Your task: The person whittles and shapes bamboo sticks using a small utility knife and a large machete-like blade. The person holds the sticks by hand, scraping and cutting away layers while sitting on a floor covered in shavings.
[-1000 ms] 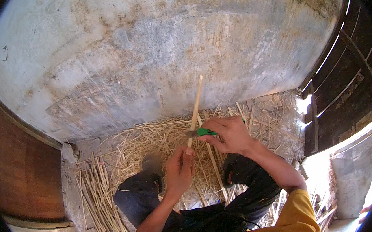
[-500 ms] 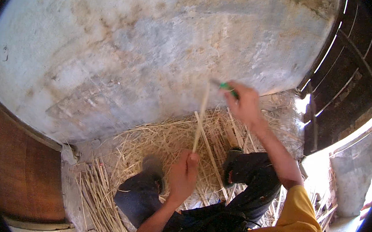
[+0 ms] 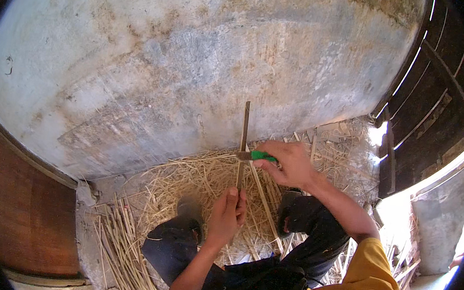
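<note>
One left hand (image 3: 226, 216) forward, right hand (image 3: 291, 164) sideways beyond it

the wooden strip (image 3: 244, 132) looks matt, the wall (image 3: 193, 81) rough.

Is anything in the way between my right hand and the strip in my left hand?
Only the green-handled knife in your right hand: its blade crosses the strip above your left hand. Nothing else visible stands between them.
</note>
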Demonstrator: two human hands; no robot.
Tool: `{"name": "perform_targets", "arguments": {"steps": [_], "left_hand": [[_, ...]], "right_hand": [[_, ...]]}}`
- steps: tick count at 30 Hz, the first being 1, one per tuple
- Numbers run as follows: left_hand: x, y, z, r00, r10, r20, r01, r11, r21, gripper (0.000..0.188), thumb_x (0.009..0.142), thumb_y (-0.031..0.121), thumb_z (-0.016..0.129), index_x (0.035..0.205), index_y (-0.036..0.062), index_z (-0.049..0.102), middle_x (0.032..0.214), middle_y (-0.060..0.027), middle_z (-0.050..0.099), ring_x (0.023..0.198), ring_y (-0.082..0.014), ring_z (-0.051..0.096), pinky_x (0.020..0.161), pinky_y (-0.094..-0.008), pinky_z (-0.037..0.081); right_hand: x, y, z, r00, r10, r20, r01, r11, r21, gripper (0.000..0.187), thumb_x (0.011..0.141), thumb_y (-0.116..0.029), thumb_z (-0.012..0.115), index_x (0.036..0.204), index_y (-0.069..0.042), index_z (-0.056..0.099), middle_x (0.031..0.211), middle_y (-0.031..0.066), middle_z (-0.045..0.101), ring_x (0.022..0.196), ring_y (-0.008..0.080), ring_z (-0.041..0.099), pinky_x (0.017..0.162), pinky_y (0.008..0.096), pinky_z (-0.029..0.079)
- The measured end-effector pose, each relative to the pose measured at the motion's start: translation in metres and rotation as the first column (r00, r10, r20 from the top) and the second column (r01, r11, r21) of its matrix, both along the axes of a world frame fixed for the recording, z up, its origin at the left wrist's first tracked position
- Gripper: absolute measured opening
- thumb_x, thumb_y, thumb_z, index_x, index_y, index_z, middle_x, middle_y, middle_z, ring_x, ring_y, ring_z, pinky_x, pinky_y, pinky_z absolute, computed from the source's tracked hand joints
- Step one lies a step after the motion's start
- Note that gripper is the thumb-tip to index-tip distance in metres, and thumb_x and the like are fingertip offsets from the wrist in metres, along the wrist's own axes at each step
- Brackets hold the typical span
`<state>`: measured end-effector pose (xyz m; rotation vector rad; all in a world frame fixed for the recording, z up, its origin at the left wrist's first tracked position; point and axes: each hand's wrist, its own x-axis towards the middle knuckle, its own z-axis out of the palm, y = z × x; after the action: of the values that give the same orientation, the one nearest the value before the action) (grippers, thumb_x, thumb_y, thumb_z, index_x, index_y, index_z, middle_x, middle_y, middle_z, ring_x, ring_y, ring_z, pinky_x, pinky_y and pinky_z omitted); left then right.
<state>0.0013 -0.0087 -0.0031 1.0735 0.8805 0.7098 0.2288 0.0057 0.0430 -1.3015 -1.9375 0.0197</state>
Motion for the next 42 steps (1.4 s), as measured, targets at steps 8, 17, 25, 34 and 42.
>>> {"name": "perform_targets", "arguments": {"steps": [8, 17, 25, 34, 42], "left_hand": [[0.003, 0.001, -0.013, 0.965, 0.157, -0.211, -0.042, 0.885, 0.464, 0.043, 0.113, 0.036, 0.036, 0.095, 0.0028, 0.056, 0.065, -0.0042, 0.049, 0.053, -0.0160, 0.047, 0.052, -0.0341, 0.040], [0.006, -0.003, 0.000, 0.849, 0.329, -0.414, 0.044, 0.736, 0.675, 0.029, 0.111, 0.024, 0.041, 0.096, 0.0011, 0.052, 0.063, -0.0205, 0.054, 0.055, -0.0408, 0.058, 0.052, -0.0456, 0.042], [0.004, -0.016, -0.008, 0.846, 0.284, -0.451, 0.108, 0.737, 0.667, 0.027, 0.110, 0.025, 0.042, 0.098, 0.0020, 0.049, 0.062, -0.0203, 0.050, 0.052, -0.0356, 0.055, 0.051, -0.0436, 0.041], [0.002, 0.006, -0.029, 0.997, 0.078, -0.021, -0.073, 0.978, 0.193, 0.038, 0.111, 0.038, 0.041, 0.096, 0.0057, 0.054, 0.069, 0.0013, 0.045, 0.054, -0.0091, 0.043, 0.051, -0.0289, 0.035], [0.001, 0.006, 0.002, 0.999, -0.019, 0.036, 0.017, 0.997, 0.079, 0.032, 0.110, 0.034, 0.048, 0.098, 0.0050, 0.058, 0.069, 0.0032, 0.046, 0.052, -0.0049, 0.042, 0.046, -0.0234, 0.034]], "right_hand": [[-0.015, -0.006, 0.000, 0.994, -0.026, 0.105, 0.025, 1.000, 0.012, 0.026, 0.089, -0.031, 0.076, 0.099, -0.008, 0.072, 0.089, 0.0100, 0.073, 0.069, 0.0310, 0.071, 0.058, 0.0393, 0.054], [-0.020, -0.007, -0.003, 0.984, -0.108, 0.143, 0.111, 0.994, -0.016, 0.024, 0.087, -0.030, 0.078, 0.097, -0.009, 0.073, 0.086, 0.0102, 0.073, 0.067, 0.0311, 0.070, 0.055, 0.0396, 0.053], [0.057, 0.037, 0.001, 0.895, -0.445, 0.034, 0.435, 0.887, 0.155, 0.027, 0.094, -0.030, 0.068, 0.099, -0.003, 0.072, 0.075, 0.0138, 0.068, 0.063, 0.0313, 0.065, 0.061, 0.0435, 0.050], [0.061, 0.030, 0.002, 0.776, -0.288, -0.561, 0.082, 0.928, -0.362, 0.032, 0.103, -0.035, 0.060, 0.111, -0.004, 0.065, 0.083, -0.0005, 0.064, 0.075, 0.0099, 0.052, 0.067, 0.0293, 0.043], [0.021, 0.018, -0.001, 0.748, -0.105, -0.655, -0.165, 0.927, -0.337, 0.031, 0.102, -0.030, 0.064, 0.120, -0.005, 0.061, 0.095, 0.0038, 0.067, 0.087, 0.0088, 0.057, 0.079, 0.0290, 0.049]]}}
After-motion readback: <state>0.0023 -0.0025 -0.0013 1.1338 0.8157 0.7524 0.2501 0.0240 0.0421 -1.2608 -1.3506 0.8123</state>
